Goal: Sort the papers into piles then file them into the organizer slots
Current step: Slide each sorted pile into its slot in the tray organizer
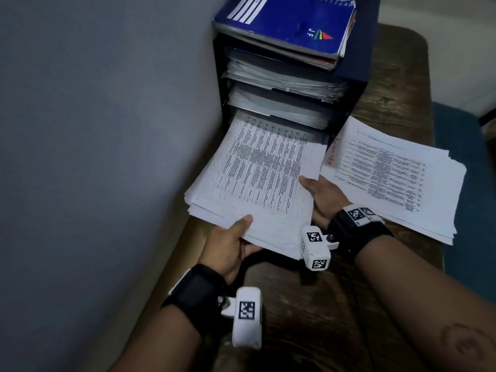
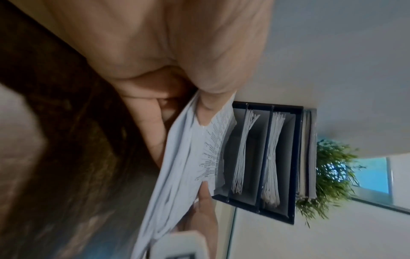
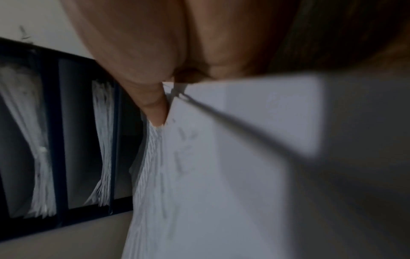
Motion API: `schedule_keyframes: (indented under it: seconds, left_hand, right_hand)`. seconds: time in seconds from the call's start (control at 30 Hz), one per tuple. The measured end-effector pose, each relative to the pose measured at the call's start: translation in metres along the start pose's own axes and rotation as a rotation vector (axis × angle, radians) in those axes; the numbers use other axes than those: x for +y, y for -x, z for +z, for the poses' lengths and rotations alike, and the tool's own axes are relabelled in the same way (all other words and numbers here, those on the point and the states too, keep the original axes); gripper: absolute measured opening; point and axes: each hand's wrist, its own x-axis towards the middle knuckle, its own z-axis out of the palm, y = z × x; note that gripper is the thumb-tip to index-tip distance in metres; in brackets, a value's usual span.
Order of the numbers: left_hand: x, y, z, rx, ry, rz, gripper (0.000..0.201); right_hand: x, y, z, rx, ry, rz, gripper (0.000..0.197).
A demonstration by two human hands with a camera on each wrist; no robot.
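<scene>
A thick stack of printed papers is held by both hands, its far edge inside the bottom slot of the dark blue organizer. My left hand grips the near left corner, thumb on top and fingers under. My right hand grips the right edge, thumb on the top sheet. The left wrist view shows the stack edge-on, pinched between thumb and fingers in front of the organizer. In the right wrist view my thumb lies along the stack. Two upper slots hold papers.
A second pile of printed sheets lies on the wooden table right of the organizer. A blue spiral notebook rests on the organizer's top. A grey wall stands close on the left. A green plant is behind the organizer.
</scene>
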Motion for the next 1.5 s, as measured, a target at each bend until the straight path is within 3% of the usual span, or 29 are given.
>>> schedule_keyframes:
  seconds: [0.1, 0.27, 0.5, 0.63, 0.73, 0.83, 1.2, 1.5]
  left_hand:
    - [0.008, -0.019, 0.007, 0.053, 0.026, -0.022, 0.03]
    - [0.02, -0.061, 0.023, 0.096, -0.024, -0.025, 0.031]
    - [0.041, -0.115, 0.057, 0.107, -0.055, 0.017, 0.034]
    - [0.038, -0.125, 0.068, 0.042, 0.053, -0.025, 0.026]
    - [0.024, -0.123, 0.071, 0.001, -0.086, -0.127, 0.02]
    - [0.017, -0.134, 0.076, 0.032, -0.141, -0.086, 0.03]
    - [0.028, -0.164, 0.108, 0.057, -0.235, -0.033, 0.027]
    - [0.038, -0.177, 0.121, 0.035, -0.123, -0.05, 0.025]
  right_hand:
    - [0.003, 0.002, -0.009, 0.057, 0.017, 0.052, 0.043]
    - [0.038, 0.037, -0.048, 0.156, 0.34, 0.148, 0.015]
    - [0.05, 0.103, -0.101, 0.244, 0.836, 0.202, 0.034]
    - [0.054, 0.111, -0.112, 0.264, 0.672, 0.22, 0.032]
    - [0.053, 0.109, -0.114, 0.268, 0.557, 0.257, 0.029]
    - [0.056, 0.108, -0.115, 0.274, 0.527, 0.266, 0.029]
    - [0.053, 0.099, -0.122, 0.261, 0.48, 0.37, 0.028]
    - [0.055, 0.096, -0.122, 0.271, 0.467, 0.398, 0.027]
